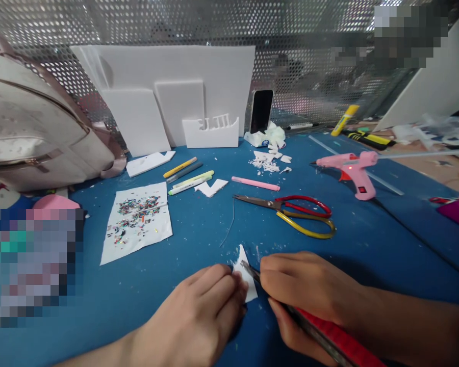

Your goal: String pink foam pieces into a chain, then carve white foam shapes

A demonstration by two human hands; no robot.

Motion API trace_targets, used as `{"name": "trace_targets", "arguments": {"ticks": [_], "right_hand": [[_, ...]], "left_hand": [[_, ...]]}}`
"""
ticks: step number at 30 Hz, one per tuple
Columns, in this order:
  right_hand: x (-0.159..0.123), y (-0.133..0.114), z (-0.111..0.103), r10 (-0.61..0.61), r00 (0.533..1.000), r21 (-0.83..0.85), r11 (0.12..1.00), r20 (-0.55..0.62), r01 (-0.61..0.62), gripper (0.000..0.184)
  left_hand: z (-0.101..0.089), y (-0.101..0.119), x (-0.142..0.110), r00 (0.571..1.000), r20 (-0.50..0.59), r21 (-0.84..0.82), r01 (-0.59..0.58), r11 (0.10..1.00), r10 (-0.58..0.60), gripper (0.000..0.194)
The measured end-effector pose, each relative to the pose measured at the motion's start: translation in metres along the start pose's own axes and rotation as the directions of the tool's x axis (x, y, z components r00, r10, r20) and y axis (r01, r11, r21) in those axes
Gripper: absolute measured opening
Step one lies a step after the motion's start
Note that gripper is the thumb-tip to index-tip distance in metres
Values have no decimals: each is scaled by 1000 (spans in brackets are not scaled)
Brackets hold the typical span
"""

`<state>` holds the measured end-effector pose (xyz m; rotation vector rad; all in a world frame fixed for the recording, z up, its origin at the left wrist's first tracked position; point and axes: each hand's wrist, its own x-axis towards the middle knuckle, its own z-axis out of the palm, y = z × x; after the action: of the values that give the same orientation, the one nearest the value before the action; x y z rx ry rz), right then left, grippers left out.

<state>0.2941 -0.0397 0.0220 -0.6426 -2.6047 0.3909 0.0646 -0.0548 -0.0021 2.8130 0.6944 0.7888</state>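
White scrap; red knife handle; blue table; pink glue gun; scissor handles red, yellow.

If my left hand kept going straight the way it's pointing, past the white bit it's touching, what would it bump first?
Probably the red-handled tool, near its tip: your left hand points that way across the white bit. Heights are hard to judge.
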Motion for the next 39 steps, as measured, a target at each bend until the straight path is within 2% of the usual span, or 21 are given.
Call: {"name": "trace_targets", "arguments": {"ticks": [34, 39], "right_hand": [[-14, -28, -1, 114, 993, 8, 993, 15, -114, 20], [-25, -37, -2, 206, 978, -22, 978, -26, -207, 23]], "left_hand": [[0, 3, 1, 1000, -26, 76, -12, 997, 14, 21], [-1, 3, 1, 1000, -24, 67, -12, 998, 14, 20]]}}
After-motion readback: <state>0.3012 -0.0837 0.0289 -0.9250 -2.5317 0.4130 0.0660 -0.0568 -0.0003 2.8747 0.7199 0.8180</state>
